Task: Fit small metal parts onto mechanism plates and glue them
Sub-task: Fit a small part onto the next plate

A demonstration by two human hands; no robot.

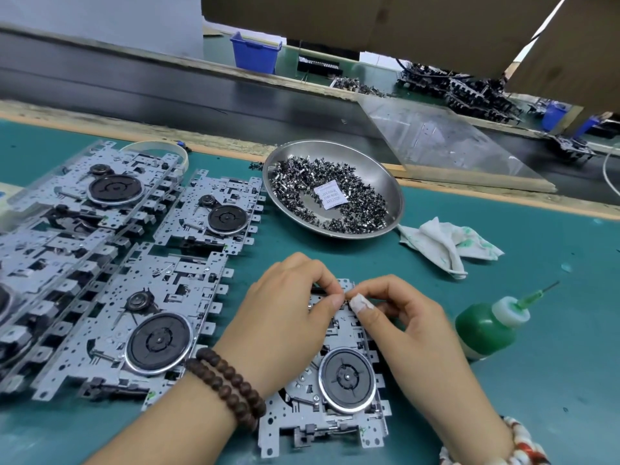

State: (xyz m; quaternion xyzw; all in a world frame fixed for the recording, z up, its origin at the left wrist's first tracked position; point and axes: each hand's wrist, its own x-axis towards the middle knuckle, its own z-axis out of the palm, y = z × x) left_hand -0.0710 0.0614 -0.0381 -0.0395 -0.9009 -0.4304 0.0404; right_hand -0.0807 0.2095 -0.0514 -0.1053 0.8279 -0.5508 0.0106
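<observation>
A grey mechanism plate (335,404) with a black flywheel lies on the green mat right in front of me. My left hand (288,313) and my right hand (406,317) meet over its far end, fingertips curled and pinching at something tiny there; the small part itself is hidden under the fingers. My right thumb carries a white bandage. A steel dish (382,169) full of several small metal parts sits behind the plate. A green glue bottle (486,327) with a needle tip lies on its side to the right.
Several more mechanism plates (134,317) lie in overlapping rows on the left. A crumpled white cloth (443,243) is right of the dish. A dark conveyor belt (167,85) runs behind, with a clear plastic sheet (446,142) and blue bins beyond.
</observation>
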